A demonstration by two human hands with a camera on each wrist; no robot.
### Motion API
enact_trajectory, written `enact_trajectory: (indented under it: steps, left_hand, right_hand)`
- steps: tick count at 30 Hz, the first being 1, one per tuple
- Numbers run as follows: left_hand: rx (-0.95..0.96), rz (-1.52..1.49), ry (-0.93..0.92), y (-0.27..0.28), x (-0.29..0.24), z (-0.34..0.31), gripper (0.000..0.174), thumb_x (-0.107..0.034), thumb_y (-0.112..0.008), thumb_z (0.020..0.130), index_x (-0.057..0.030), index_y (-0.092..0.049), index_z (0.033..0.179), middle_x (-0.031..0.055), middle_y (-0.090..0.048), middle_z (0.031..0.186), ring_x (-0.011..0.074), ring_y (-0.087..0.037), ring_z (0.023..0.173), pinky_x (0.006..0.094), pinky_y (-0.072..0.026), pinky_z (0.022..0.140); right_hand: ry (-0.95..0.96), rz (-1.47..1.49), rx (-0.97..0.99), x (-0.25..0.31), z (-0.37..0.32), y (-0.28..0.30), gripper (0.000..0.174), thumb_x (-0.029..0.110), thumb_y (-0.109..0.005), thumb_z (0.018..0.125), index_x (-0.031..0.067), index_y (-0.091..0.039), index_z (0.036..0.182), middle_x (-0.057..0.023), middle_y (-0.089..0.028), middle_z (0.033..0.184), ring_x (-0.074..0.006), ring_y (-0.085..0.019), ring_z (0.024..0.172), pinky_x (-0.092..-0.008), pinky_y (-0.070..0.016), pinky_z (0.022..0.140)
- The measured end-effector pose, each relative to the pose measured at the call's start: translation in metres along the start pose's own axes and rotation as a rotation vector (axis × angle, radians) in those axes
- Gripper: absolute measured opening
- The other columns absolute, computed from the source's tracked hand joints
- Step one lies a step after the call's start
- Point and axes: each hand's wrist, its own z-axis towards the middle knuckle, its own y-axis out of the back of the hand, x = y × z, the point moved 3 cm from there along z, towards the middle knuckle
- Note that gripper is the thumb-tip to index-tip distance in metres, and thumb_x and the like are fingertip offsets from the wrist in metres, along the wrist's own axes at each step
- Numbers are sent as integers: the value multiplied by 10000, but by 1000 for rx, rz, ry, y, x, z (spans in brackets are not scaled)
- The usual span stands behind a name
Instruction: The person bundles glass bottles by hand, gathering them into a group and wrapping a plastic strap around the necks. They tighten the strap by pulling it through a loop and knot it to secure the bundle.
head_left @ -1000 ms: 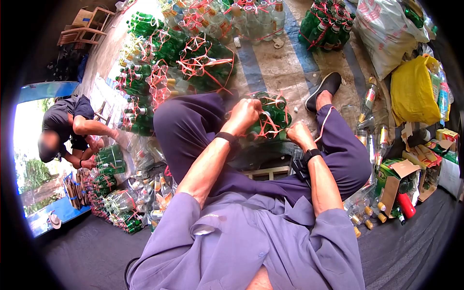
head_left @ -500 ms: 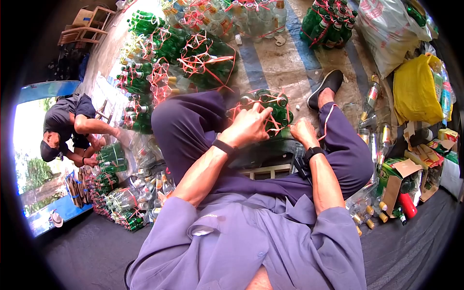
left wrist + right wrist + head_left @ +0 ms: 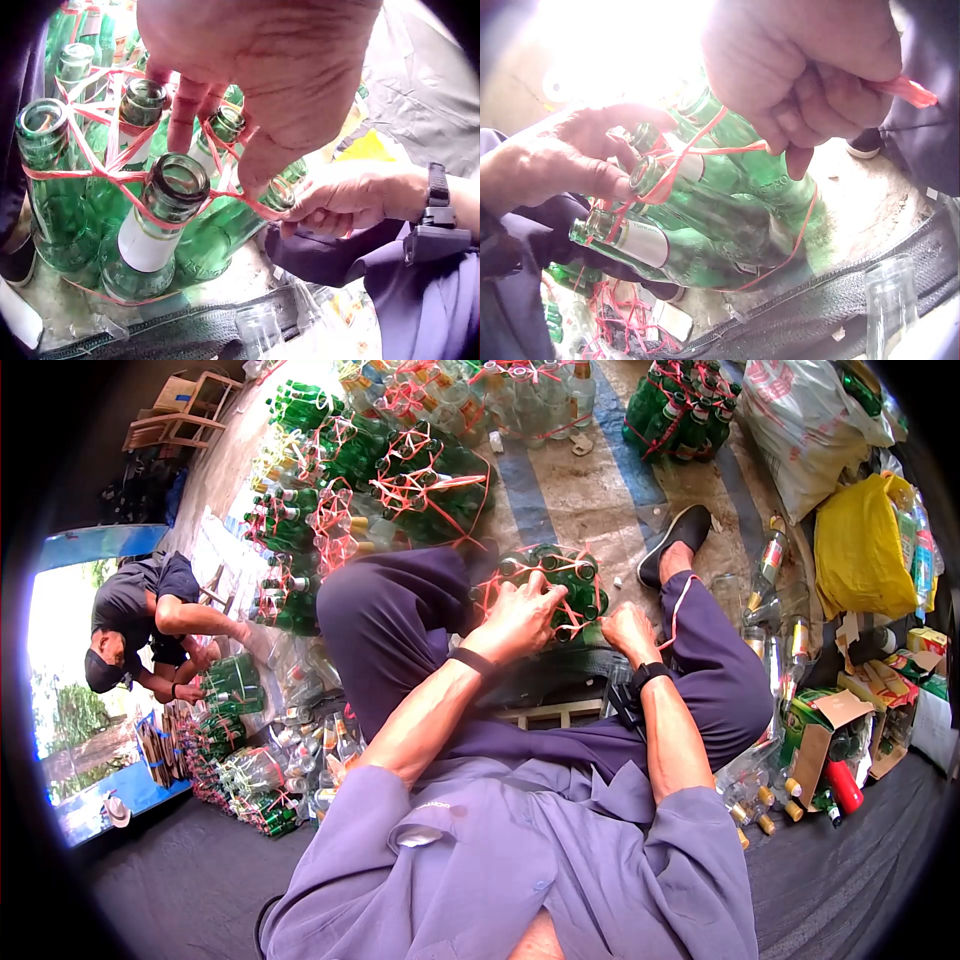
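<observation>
Between the person's knees stands a bundle of green glass bottles (image 3: 577,582), laced around the necks with red plastic twine (image 3: 90,174). The left hand (image 3: 517,622) reaches over the near left side of the bundle, its fingers down among the necks. In the right wrist view, the left thumb and fingers hold a bottle neck (image 3: 646,177) looped with twine. At the bundle's right side, the right hand (image 3: 628,632) is curled tightly around the twine, and a loose twine end (image 3: 915,91) sticks out of the fist. A strand runs taut from this fist to the held neck.
More tied bottle bundles (image 3: 430,485) stand ahead and to the left. A yellow bag (image 3: 865,545), a white sack (image 3: 805,430) and cartons (image 3: 815,725) line the right side. Loose clear bottles lie by the right knee. Another person (image 3: 150,620) crouches at far left.
The left hand has gone from a curled grip at the bundle's left to spread fingers among the necks. The right fist has shifted slightly right. In the last half second both barely moved.
</observation>
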Motion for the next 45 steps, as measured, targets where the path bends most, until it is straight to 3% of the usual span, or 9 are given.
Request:
enact_trajectory:
  steps: [8,12,20,23,25,30,35,41,45]
  left_hand:
    - [-76,-53,2,-4,0,4,531,-119,-632,757,-112,-566,1284,181,-506,1153,388,-573,969,498,-454,794]
    - [9,-147,26,3,-1,2,542,-108,-617,755,-102,-559,1295,214,-496,1165,422,-568,940,518,-457,827]
    - [-4,-113,64,0,-5,0,532,-135,-641,759,-112,-559,1283,197,-484,1181,409,-556,959,509,-453,828]
    - [-19,-60,78,-9,-4,3,506,-137,-650,755,-112,-572,1254,187,-486,1176,391,-554,979,491,-445,828]
    - [-34,-42,83,-13,-3,5,492,-137,-652,754,-112,-579,1240,181,-489,1173,379,-554,990,484,-439,828]
    - [-44,-83,100,-12,-1,8,505,-126,-669,741,-112,-587,1239,167,-496,1167,343,-557,1120,486,-429,829]
    - [-18,-60,134,-10,-2,9,537,-118,-680,727,-93,-586,1255,171,-503,1165,346,-561,1140,474,-429,837]
    - [-51,-142,133,-9,0,3,609,-134,-671,714,-72,-561,1310,204,-493,1185,386,-541,1116,484,-419,926]
    - [-117,-149,50,-2,-9,-8,719,-287,-733,719,-54,-519,1364,237,-454,1332,402,-450,1253,503,-350,1046]
  right_hand:
    - [7,15,-13,-1,1,-1,315,242,-665,842,-21,-735,999,-294,-687,1065,-451,-663,1050,-510,-526,880]
    - [-4,11,11,0,5,-3,305,227,-646,837,-15,-736,1000,-290,-691,1054,-458,-663,1039,-514,-527,877]
    - [45,-4,-34,1,10,-10,293,157,-586,800,-10,-736,989,-291,-692,1044,-462,-664,1027,-521,-525,886]
    - [58,11,-130,-1,13,-12,274,217,-667,805,-41,-733,868,-291,-690,938,-449,-682,951,-506,-540,827]
    - [4,1,-35,-3,15,-13,294,158,-585,798,-6,-739,987,-300,-691,1025,-460,-663,1027,-513,-525,891]
    - [-58,17,58,-14,35,-32,315,162,-600,810,-26,-730,1027,-299,-681,1083,-444,-651,1079,-498,-522,906]
    - [-135,37,115,-7,42,-38,341,161,-648,796,-63,-715,1044,-297,-672,1123,-421,-649,1110,-471,-519,915]
    - [-177,95,125,-25,54,-50,358,140,-686,756,-76,-715,1039,-293,-682,1106,-393,-665,1096,-435,-526,896]
    - [-180,141,114,-20,43,-41,349,133,-685,747,-74,-720,1026,-290,-688,1087,-379,-675,1081,-436,-526,893]
